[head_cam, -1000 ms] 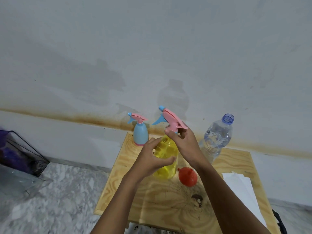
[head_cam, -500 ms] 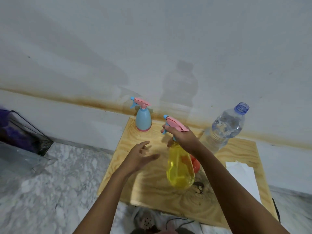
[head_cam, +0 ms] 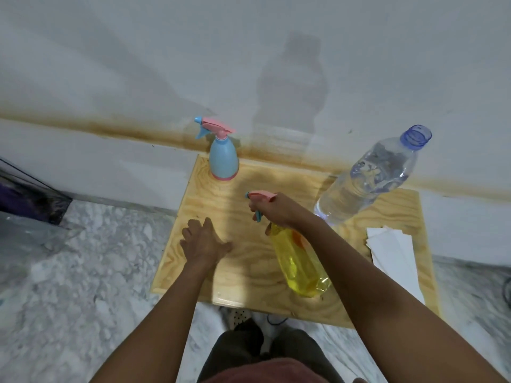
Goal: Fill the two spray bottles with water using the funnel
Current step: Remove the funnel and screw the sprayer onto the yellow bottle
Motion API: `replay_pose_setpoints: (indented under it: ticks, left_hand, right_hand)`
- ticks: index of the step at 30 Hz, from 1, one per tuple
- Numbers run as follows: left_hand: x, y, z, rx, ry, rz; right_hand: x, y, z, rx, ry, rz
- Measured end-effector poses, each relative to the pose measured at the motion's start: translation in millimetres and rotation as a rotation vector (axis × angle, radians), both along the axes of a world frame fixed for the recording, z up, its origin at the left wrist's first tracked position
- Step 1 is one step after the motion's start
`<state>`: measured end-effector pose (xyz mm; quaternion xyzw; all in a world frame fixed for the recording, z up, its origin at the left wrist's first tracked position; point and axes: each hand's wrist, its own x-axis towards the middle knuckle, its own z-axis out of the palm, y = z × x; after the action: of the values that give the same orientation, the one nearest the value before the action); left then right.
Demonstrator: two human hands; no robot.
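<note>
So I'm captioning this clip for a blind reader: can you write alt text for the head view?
A person's right hand grips the pink trigger head of a yellow spray bottle on a wooden board, while the left hand rests open on the board. A blue spray bottle stands at the back; a clear water bottle, cap off, stands right.

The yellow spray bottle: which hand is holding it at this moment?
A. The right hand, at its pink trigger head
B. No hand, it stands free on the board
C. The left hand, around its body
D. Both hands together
A: the right hand grips the pink trigger head of the yellow spray bottle, while the left hand is apart from it, open over the wooden board.
</note>
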<state>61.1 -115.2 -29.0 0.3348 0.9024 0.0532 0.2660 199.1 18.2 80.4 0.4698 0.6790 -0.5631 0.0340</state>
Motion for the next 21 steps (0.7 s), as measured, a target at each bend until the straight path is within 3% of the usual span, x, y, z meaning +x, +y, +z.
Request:
replay_pose_setpoints:
  ticks: [8,21]
  left_hand:
    - [-2.7,-2.5,-7.3,0.014,0.012,-0.012]
    - [-1.0,-2.7,-6.6,0.034,-0.002,0.011]
  right_hand:
    - [-13.6,4.8,-12.4,-0.040,-0.042,0.002]
    - [-13.0,3.3,-8.9,0.066,-0.030,0.038]
